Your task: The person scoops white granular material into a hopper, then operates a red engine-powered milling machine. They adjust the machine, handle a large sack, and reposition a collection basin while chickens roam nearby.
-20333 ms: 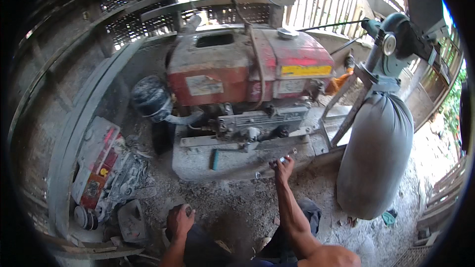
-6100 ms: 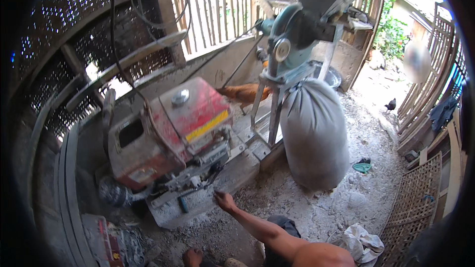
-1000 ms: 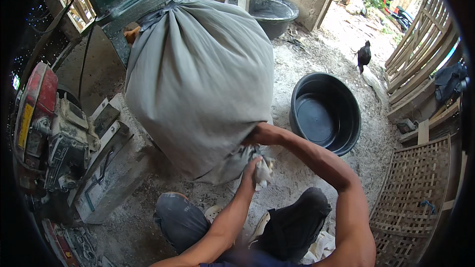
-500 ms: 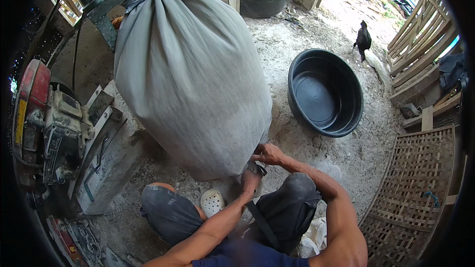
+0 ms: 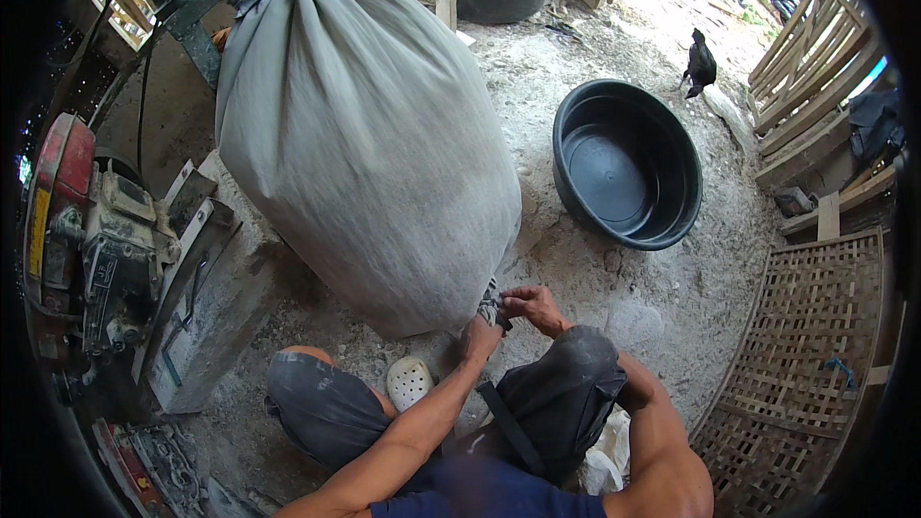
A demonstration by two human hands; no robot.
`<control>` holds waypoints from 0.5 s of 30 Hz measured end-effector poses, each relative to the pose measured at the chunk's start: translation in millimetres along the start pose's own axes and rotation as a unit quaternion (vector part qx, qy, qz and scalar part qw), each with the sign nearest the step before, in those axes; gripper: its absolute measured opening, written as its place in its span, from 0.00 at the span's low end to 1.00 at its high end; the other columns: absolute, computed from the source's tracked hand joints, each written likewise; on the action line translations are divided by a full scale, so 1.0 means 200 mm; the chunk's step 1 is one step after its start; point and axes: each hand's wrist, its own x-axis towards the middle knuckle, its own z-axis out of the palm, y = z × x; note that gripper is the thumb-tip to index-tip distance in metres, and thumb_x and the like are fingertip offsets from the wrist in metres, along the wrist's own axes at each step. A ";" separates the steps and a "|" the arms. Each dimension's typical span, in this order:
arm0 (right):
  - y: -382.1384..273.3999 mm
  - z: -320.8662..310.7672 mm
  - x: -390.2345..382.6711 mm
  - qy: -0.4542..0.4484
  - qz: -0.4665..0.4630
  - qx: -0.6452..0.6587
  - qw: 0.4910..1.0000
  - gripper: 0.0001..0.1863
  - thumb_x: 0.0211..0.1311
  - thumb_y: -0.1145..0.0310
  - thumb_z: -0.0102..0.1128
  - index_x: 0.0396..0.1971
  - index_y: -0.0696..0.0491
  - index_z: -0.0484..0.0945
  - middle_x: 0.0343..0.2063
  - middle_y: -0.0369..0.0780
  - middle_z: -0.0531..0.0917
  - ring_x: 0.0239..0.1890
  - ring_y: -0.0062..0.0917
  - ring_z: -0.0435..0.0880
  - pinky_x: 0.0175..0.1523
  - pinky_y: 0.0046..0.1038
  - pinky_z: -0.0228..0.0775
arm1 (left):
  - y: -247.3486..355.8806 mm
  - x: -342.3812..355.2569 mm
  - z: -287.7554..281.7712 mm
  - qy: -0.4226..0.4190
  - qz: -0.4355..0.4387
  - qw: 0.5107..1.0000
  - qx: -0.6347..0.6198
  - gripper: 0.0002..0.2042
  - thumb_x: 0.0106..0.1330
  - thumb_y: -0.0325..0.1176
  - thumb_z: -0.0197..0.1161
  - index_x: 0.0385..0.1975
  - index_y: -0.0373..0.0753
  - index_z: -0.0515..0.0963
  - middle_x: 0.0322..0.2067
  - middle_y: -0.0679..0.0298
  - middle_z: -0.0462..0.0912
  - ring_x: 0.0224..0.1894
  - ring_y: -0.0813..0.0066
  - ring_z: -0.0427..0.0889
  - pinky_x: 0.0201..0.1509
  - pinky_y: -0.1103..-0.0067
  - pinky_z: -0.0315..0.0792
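- Head view: the big grey sack (image 5: 365, 163) is hanging toward the left edge of the dusty floor (image 5: 523, 101), its upper end gathering at the machine frame (image 5: 197, 14).
- The left hand (image 5: 480, 338) is clamping with bent fingers on the gathered lower end (image 5: 490, 302) of the sack, between the person's knees and the cloth.
- The right hand (image 5: 534, 309) is reaching in just beside it, fingertips at the same cloth; whether they are pinching it, I cannot tell.
- The step in hand seems to be concerning this gathered end, with both hands working close together.
- In my judgement, the next move is calling for a steady left hold and fine finger work from the right.
- To the sack's right, the black tub (image 5: 612, 173) is standing with nothing showing inside.
- Along the floor's right edge, a woven panel (image 5: 796, 345) is leaning.
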 end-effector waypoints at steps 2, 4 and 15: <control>0.00 -0.01 -0.03 0.010 -0.013 -0.137 0.990 0.12 0.64 0.72 0.64 0.43 0.64 0.81 0.34 0.42 0.85 0.34 0.26 0.84 0.43 0.30 0.79 | 0.03 -0.02 -0.02 0.008 0.024 1.000 -0.005 0.19 0.47 0.36 0.68 0.37 0.29 0.78 0.35 0.43 0.83 0.43 0.46 0.83 0.47 0.63 0.74; 0.00 -0.02 -0.07 -0.073 -0.028 -0.119 0.990 0.11 0.64 0.71 0.64 0.41 0.63 0.82 0.32 0.41 0.85 0.34 0.25 0.84 0.42 0.30 0.79 | 0.04 -0.03 -0.05 0.026 0.036 0.999 0.013 0.20 0.49 0.37 0.68 0.39 0.30 0.79 0.37 0.41 0.83 0.46 0.44 0.82 0.48 0.62 0.74; -0.03 -0.05 -0.15 -0.067 0.050 -0.101 0.991 0.11 0.66 0.70 0.62 0.41 0.62 0.81 0.33 0.40 0.85 0.36 0.25 0.84 0.41 0.28 0.78 | 0.01 0.03 -0.08 0.012 0.028 0.998 0.058 0.25 0.57 0.43 0.66 0.49 0.32 0.75 0.47 0.38 0.79 0.53 0.39 0.76 0.55 0.60 0.71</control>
